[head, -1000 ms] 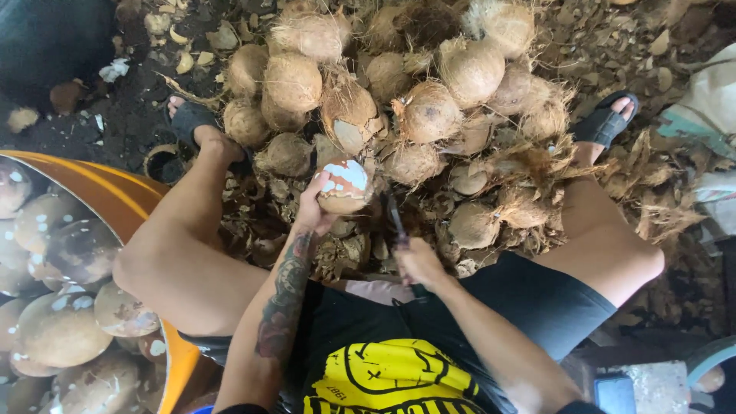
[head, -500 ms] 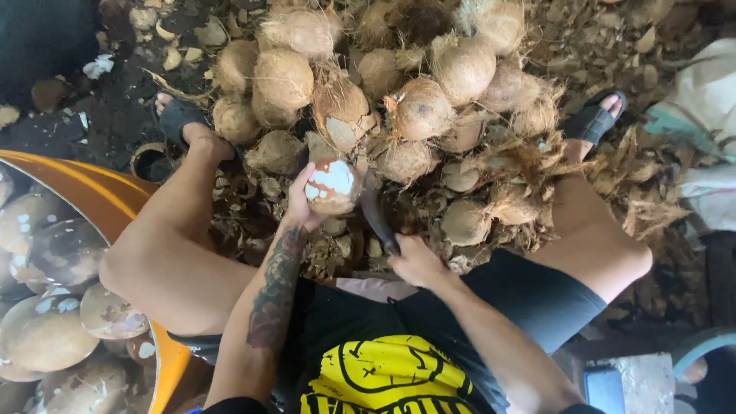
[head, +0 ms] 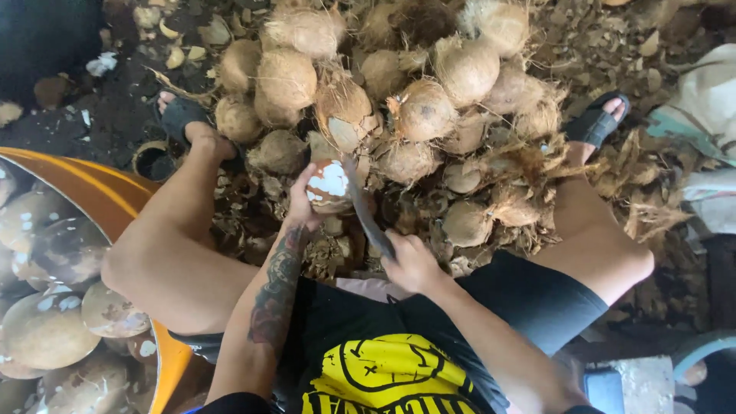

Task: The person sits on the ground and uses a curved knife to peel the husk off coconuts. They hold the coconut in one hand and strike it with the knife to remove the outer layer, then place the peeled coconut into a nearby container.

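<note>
Left hand (head: pixel 300 205) grips part-peeled coconut (head: pixel 330 186) from left side, arm stretched forward between knees. Right hand (head: pixel 410 261) closed around knife (head: pixel 366 215) handle; blade points up-left, tip at coconut right edge. Husked coconut pile (head: pixel 399 92) just beyond both hands. Orange tub (head: pixel 100 195) far left of left hand.

The coconut (head: pixel 328 186) in my left hand (head: pixel 300 201) is rough brown shell with chipped patches of matt white flesh. The knife (head: pixel 366 211) in my right hand (head: pixel 412 262) has a dull, dark metal blade. The pile (head: pixel 399 100) ahead is dry, hairy fibre. The tub (head: pixel 107 195) beside me is glossy orange plastic.
</note>
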